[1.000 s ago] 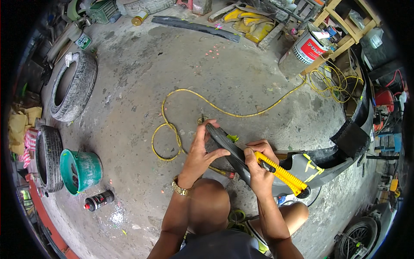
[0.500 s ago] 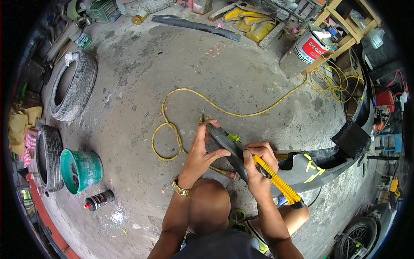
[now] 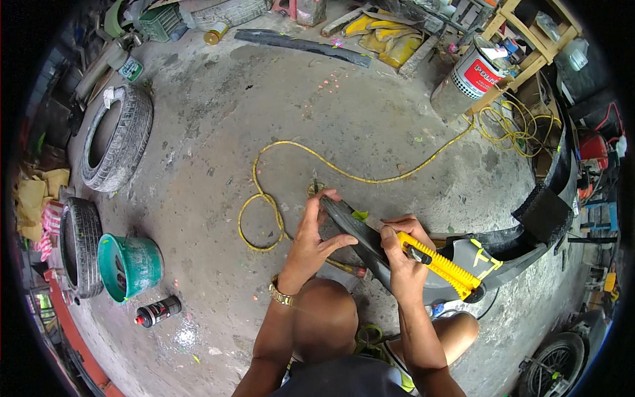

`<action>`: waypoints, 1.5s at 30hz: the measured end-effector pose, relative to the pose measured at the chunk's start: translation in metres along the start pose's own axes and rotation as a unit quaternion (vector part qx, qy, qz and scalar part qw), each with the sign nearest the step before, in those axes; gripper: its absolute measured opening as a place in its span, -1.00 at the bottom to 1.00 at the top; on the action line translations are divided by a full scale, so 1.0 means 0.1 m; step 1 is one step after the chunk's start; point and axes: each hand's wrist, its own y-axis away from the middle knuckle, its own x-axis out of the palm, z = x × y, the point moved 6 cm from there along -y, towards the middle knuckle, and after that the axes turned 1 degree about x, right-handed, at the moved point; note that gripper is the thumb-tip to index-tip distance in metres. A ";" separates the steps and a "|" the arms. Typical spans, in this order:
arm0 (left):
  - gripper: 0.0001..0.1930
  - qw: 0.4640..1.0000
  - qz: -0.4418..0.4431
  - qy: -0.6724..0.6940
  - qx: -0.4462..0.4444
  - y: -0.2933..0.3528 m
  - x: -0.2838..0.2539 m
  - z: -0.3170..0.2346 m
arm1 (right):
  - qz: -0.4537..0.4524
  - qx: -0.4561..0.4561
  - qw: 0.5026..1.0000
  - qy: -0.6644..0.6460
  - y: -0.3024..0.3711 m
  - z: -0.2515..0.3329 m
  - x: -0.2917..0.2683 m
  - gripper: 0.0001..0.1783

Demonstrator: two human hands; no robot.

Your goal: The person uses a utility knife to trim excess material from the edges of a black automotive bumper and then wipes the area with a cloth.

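A dark grey curved plastic part, apparently a car bumper point(image 3: 354, 228), has its near end raised in front of my knees. My left hand point(image 3: 314, 241) grips that end from the left, thumb on the near face and fingertips over the top edge. A scrap of yellow-green tape point(image 3: 360, 215) sticks to its edge. In my right hand point(image 3: 405, 261) is a yellow utility knife point(image 3: 446, 268), its handle slanting down to the right. My right fingers press close against the part's right edge; the blade tip is hidden by them.
A yellow hose point(image 3: 370, 178) loops over the concrete floor ahead. To the left stand a green bucket point(image 3: 149, 271), worn tyres point(image 3: 126, 145) and a lying black spray can point(image 3: 159, 311). A large tin point(image 3: 456, 92) stands far right; a spoked wheel point(image 3: 559, 360) is near right.
The utility knife's handle has swung outward to the right and its flat side shows more. My left hand keeps its hold on the bumper end. The whole view has shifted slightly.
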 end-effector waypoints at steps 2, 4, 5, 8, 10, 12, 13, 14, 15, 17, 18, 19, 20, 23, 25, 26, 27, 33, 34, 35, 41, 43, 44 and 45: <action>-0.17 1.000 0.001 -0.004 -0.002 0.01 -0.01 0.00 | 0.002 0.021 1.000 0.000 -0.01 0.02 0.03 -0.93; -0.17 1.000 0.003 -0.005 -0.002 0.01 -0.01 0.00 | 0.003 0.013 1.000 -0.002 -0.01 0.00 0.05 -0.93; -0.17 1.000 0.004 -0.001 -0.003 0.01 -0.01 0.01 | 0.005 0.004 1.000 -0.003 0.00 -0.01 0.06 -0.93; -0.17 1.000 0.004 -0.001 -0.008 0.01 -0.02 0.03 | 0.009 -0.005 1.000 0.011 0.00 0.01 0.10 -0.93; -0.17 1.000 0.005 -0.003 -0.012 0.01 -0.02 0.03 | 0.006 0.005 1.000 0.006 0.00 -0.01 0.08 -0.93; -0.17 1.000 0.003 0.010 -0.022 0.00 -0.01 0.02 | -0.018 0.030 0.999 -0.028 0.00 -0.05 0.00 -0.93; -0.17 1.000 0.009 0.010 -0.023 0.00 0.00 0.03 | -0.041 0.044 0.997 -0.057 0.00 -0.08 -0.07 -0.93; -0.18 1.000 0.012 -0.008 -0.027 0.00 -0.01 0.03 | -0.061 0.045 0.993 -0.085 0.00 -0.12 -0.15 -0.93; -0.18 0.999 0.017 -0.028 -0.030 0.00 -0.01 0.03 | -0.077 0.053 0.991 -0.092 0.01 -0.15 -0.23 -0.93; -0.18 0.999 0.022 -0.020 -0.020 0.00 -0.02 0.02 | -0.097 0.070 0.986 -0.117 0.05 -0.24 -0.36 -0.91; -0.18 1.000 0.020 -0.009 -0.010 0.00 -0.01 0.02 | -0.105 0.071 0.985 -0.119 0.08 -0.25 -0.40 -0.91; -0.18 1.000 0.027 -0.011 -0.011 0.00 0.01 0.03 | -0.096 0.073 0.984 -0.133 0.11 -0.27 -0.41 -0.90; -0.17 1.000 0.023 -0.001 -0.008 0.00 0.02 0.04 | -0.086 0.075 0.982 -0.148 0.13 -0.28 -0.42 -0.89; -0.15 1.000 0.021 0.000 -0.008 0.01 0.03 0.06 | -0.071 0.093 0.981 -0.153 0.17 -0.30 -0.35 -0.87; -0.14 1.000 0.021 -0.007 -0.010 0.00 0.05 0.07 | -0.066 0.103 0.980 -0.156 0.16 -0.30 -0.31 -0.88; -0.15 1.000 0.020 0.005 -0.009 0.00 0.06 0.07 | -0.065 0.103 0.982 -0.143 0.16 -0.30 -0.31 -0.88; -0.15 1.000 0.016 0.016 -0.008 0.00 0.06 0.05 | -0.062 0.105 0.984 -0.132 0.15 -0.28 -0.30 -0.89; -0.15 0.999 0.009 0.042 -0.019 0.01 0.05 0.07 | -0.035 0.076 0.991 -0.101 0.14 -0.30 -0.25 -0.89; -0.15 0.999 0.009 0.042 -0.020 0.01 0.04 0.08 | -0.032 0.067 0.992 -0.099 0.14 -0.30 -0.24 -0.89; -0.15 0.999 0.009 0.043 -0.017 0.01 0.03 0.08 | -0.032 0.067 0.992 -0.099 0.13 -0.30 -0.23 -0.89; -0.14 0.999 0.010 0.037 -0.016 0.02 0.02 0.09 | -0.022 0.076 0.994 -0.078 0.12 -0.29 -0.21 -0.89; -0.14 0.999 0.010 0.038 -0.018 0.01 0.04 0.09 | -0.025 0.068 0.995 -0.071 0.12 -0.28 -0.22 -0.89; -0.14 0.999 0.010 0.043 -0.020 0.01 0.06 0.09 | -0.025 0.068 0.995 -0.069 0.11 -0.29 -0.23 -0.89; -0.14 0.999 0.010 0.046 -0.021 0.01 0.06 0.07 | -0.025 0.061 0.996 -0.067 0.11 -0.28 -0.22 -0.89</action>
